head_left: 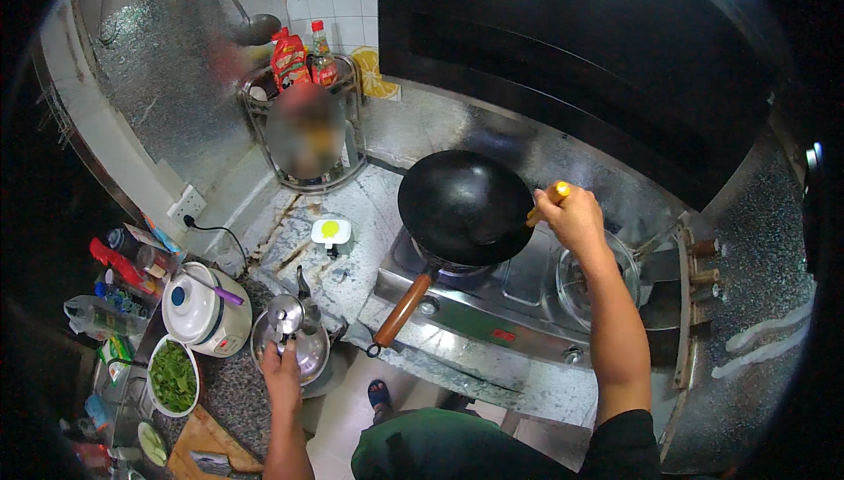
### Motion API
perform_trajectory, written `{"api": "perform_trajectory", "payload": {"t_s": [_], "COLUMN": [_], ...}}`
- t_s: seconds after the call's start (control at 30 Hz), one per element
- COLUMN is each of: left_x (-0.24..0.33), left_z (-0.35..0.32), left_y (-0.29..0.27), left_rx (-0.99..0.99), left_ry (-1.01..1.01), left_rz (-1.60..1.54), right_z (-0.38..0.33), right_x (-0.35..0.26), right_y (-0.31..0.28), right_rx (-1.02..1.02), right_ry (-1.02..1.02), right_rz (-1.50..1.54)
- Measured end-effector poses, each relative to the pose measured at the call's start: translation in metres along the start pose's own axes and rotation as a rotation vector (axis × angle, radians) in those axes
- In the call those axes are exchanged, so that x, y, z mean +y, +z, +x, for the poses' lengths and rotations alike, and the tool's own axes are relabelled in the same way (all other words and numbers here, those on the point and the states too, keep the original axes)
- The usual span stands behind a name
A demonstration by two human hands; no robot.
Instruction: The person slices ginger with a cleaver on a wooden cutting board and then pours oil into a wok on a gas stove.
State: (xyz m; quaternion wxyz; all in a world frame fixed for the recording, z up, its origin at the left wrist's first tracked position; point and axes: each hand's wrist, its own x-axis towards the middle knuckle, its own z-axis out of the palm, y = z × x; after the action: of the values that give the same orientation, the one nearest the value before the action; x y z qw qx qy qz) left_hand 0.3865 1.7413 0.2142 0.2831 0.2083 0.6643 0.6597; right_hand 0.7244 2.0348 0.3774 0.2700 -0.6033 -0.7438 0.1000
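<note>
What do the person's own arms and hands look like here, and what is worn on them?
Both forearms are bare. The right hand and left hand wear no gloves; no rings or watch can be made out. A short black sleeve covers the right upper arm.

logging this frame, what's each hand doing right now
left hand: closed on kettle
right hand: closed on utensil handle over wok
</note>
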Motion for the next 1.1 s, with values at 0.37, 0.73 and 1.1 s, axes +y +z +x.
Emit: {"api": "perform_trajectory", "payload": {"t_s": [0.37,0.73,1.1], "left_x": [0.017,0.075,0.104], "left_z": [0.053,0.078,0.081], "left_y": [-0.007,0.041,0.092], "left_rx": [-0.128,-0.358,-0.539], "left_ry": [0.029,-0.032,-0.049], "left_rz": [0.158,0.072,0.119], "right_z": [-0.072,-0.154,-0.181], "right_x": [0.034,0.058,0.071], "right_y": [0.011,-0.007,-0.01], "right_rx": [0.121,0.362,0.386], "right_ry": [0.084,0.21,0.156], "right_rz": [0.541,0.893,0.928]}}
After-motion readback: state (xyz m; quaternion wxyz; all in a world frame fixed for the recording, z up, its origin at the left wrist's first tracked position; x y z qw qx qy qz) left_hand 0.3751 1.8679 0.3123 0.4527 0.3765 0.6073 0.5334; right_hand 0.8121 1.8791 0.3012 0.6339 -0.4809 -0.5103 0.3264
